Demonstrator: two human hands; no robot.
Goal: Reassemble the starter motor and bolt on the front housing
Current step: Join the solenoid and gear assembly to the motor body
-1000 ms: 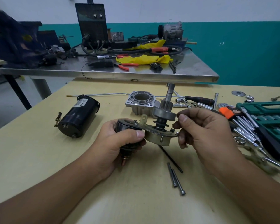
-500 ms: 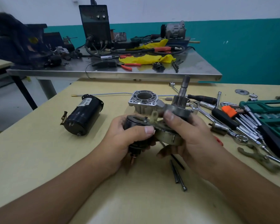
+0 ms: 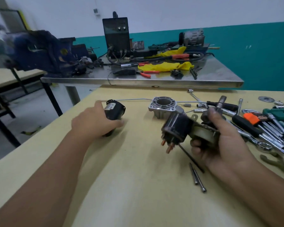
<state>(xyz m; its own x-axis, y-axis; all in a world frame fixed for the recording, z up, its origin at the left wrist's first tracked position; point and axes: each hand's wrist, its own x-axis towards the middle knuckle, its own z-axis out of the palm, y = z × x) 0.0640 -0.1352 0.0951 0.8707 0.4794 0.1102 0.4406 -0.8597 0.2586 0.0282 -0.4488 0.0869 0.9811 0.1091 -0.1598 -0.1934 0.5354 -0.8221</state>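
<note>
**Motor body reached for while the solenoid assembly is held in 1 hand**

Head view: The left hand (image 3: 95, 123) is laid over the black motor body (image 3: 114, 110), which lies on its side on the yellow table (image 3: 138, 185); the thumb and fingers are spread around it, but whether a firm grasp is made cannot be told. The right hand (image 3: 220, 145) is clenched around the solenoid and drive assembly (image 3: 187, 128), held above the table and tilted, with the copper terminals pointing down toward the camera and the pinion shaft (image 3: 220, 103) pointing away. The front housing (image 3: 164, 106) rests on the table between the 2 hands, not yet fitted. 2 long bolts (image 3: 197, 179) lie near the right forearm, beside a thin black rod (image 3: 191, 158).

Risks are judged as follows. The assembly is carried by 1 hand only, so it could slip or its loose parts could shift while tilted. The motor body is round and could roll if nudged rather than gripped. The bolts could be swept off by the right forearm.
</note>
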